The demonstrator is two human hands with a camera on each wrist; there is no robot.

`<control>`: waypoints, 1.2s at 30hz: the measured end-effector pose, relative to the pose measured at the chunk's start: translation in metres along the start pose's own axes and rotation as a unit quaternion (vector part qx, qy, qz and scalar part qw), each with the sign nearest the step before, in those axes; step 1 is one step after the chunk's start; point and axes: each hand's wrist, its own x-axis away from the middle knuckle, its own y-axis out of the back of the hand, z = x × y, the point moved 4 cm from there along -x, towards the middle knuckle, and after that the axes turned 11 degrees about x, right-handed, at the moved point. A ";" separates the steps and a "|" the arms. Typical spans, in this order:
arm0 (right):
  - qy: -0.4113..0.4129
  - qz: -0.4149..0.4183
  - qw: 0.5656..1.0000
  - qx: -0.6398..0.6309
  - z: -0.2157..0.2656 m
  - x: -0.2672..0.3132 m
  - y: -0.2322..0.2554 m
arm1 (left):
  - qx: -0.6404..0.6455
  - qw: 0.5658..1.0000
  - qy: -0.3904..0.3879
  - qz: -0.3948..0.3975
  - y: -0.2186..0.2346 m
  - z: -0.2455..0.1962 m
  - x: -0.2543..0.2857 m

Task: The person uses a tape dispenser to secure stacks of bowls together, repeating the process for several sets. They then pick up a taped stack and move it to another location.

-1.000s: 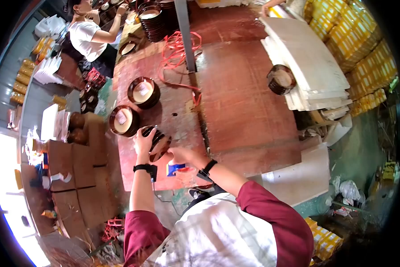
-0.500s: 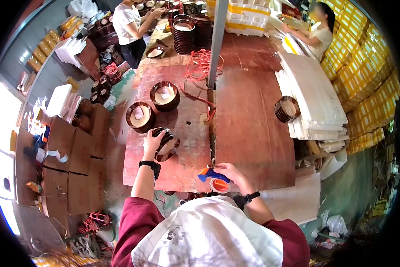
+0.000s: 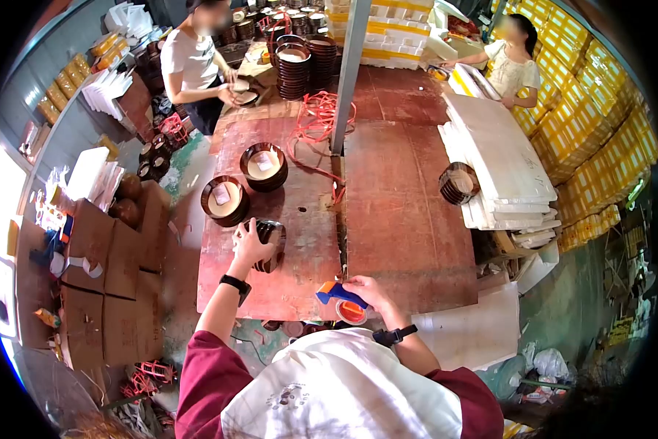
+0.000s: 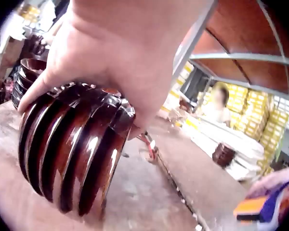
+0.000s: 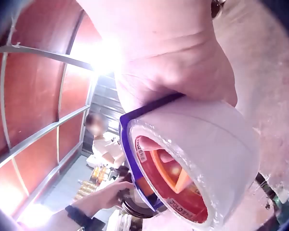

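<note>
My left hand (image 3: 251, 246) grips a nested stack of glossy dark brown bowls (image 3: 272, 252) tipped onto its side on the reddish table. In the left wrist view the fingers spread over the top of the bowl stack (image 4: 70, 149), their rims facing down and sideways. My right hand (image 3: 374, 294) holds a blue and orange tape dispenser (image 3: 349, 295) near the table's front edge. A wide roll of tape (image 5: 221, 149) with a red core fills the right wrist view. Just beyond the left hand stand two upright bowl stacks (image 3: 225, 200) with paper slips inside.
A metal post (image 3: 349, 80) rises from the table beside tangled red strapping (image 3: 322, 117). White foam sheets (image 3: 497, 161) lie along the right, with another bowl stack (image 3: 458, 183) at their edge. Cardboard boxes (image 3: 87, 325) stand left. Two people work farther back.
My right hand has drawn away from the bowl stack to the right, carrying the tape dispenser. The left hand keeps its grip while the stack has turned slightly. The head view has shifted.
</note>
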 end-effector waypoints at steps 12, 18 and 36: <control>-0.052 -0.082 0.993 -0.061 -0.063 0.043 0.019 | 0.117 0.976 0.186 -0.001 0.002 0.046 -0.068; -0.034 -0.109 0.988 -0.102 -0.076 0.049 0.031 | 0.249 0.955 0.123 0.100 0.001 0.115 -0.054; -0.097 -0.111 0.982 -0.119 -0.126 0.042 0.090 | 0.650 0.645 0.347 0.204 -0.055 0.022 0.081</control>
